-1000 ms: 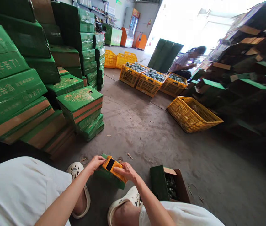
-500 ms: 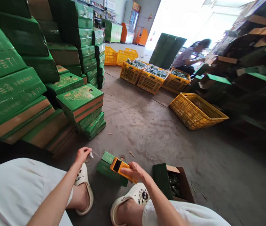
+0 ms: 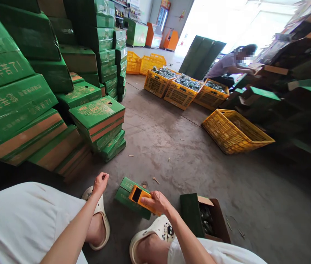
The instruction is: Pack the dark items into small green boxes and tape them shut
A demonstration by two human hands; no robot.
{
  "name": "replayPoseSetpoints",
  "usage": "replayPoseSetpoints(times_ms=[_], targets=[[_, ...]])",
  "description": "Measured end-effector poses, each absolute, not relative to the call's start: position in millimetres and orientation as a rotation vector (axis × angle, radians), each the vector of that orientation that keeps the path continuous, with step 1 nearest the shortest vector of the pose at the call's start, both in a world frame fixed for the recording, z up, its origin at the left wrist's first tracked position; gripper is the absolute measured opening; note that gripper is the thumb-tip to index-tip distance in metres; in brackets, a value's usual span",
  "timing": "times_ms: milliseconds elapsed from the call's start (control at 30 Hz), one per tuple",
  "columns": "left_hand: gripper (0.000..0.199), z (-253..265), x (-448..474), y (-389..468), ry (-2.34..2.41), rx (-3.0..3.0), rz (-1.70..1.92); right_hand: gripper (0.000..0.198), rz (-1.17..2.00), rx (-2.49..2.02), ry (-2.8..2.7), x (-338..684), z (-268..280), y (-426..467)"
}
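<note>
My right hand (image 3: pixel 157 202) grips an orange tape dispenser (image 3: pixel 141 195) with a black rectangular part near its far end. The dispenser is over a small closed green carton (image 3: pixel 128 189), which lies on the floor between my feet; whether the two touch is hidden. My left hand (image 3: pixel 100 183) is to the left of that carton, above my left clog, with its fingers closed. Anything inside those fingers is too small or hidden to make out. Beside my right foot stands an open green carton (image 3: pixel 190 212) with dark wrapped items (image 3: pixel 206 218) inside.
Stacked green cartons (image 3: pixel 97 113) rise on the left. A tilted yellow crate (image 3: pixel 227 135) lies ahead to the right, and filled yellow crates (image 3: pixel 180 97) stand farther back. A co-worker (image 3: pixel 224 66) crouches near them. More cartons (image 3: pixel 262 93) are piled on the right.
The thin whitish strip that my left hand pinched earlier no longer shows, and its fingers look more curled. My right hand keeps the dispenser over the carton. The view has shifted slightly.
</note>
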State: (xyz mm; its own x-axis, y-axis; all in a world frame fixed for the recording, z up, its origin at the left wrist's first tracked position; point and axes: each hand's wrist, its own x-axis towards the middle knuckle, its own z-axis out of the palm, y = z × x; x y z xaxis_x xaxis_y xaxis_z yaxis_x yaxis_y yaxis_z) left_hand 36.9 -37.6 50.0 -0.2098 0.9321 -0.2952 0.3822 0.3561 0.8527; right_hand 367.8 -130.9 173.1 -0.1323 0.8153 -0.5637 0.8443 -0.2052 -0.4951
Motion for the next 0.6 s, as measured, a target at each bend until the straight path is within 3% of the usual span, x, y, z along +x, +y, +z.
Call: replayPoseSetpoints(times_ms=[600], targets=[[0.018, -7, 87, -55, 1.769, 1.160, 0.597, 0.063, -1.335, 2.032, 1.925, 370, 174, -129]])
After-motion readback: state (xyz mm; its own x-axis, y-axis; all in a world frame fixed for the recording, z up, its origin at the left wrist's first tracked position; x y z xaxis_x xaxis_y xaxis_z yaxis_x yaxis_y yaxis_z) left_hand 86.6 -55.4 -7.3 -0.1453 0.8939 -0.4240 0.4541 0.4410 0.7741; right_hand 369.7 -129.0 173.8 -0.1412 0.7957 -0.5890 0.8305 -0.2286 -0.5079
